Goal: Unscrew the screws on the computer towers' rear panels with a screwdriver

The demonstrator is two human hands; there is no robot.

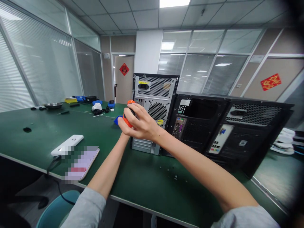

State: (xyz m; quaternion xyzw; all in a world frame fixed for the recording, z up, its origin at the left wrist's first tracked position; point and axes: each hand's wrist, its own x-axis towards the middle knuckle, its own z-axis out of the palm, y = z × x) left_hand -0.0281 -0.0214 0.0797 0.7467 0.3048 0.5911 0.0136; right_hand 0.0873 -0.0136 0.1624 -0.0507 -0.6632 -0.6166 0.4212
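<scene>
My right hand [141, 123] is closed around an orange-and-black tool [128, 121], whose tip and full shape are hidden by the fingers. It is in front of the left edge of a computer tower [142, 129] that stands upright with its grey metal back towards me. My left wrist [124, 138] comes up just below and behind the right hand; the left fingers are hidden there. A small blue piece [117, 120] shows behind my hands on the left. The tower's back has a power socket [143, 86] and a round fan grille [157, 110].
Two black computer cases [198, 129] [249, 126] stand to the right. Several screw-like bits [175, 177] lie before them on the green table [152, 186]. At left are a phone [83, 164] and a white power bank [71, 142] with a cable; a metal bowl [53, 105] sits farther back.
</scene>
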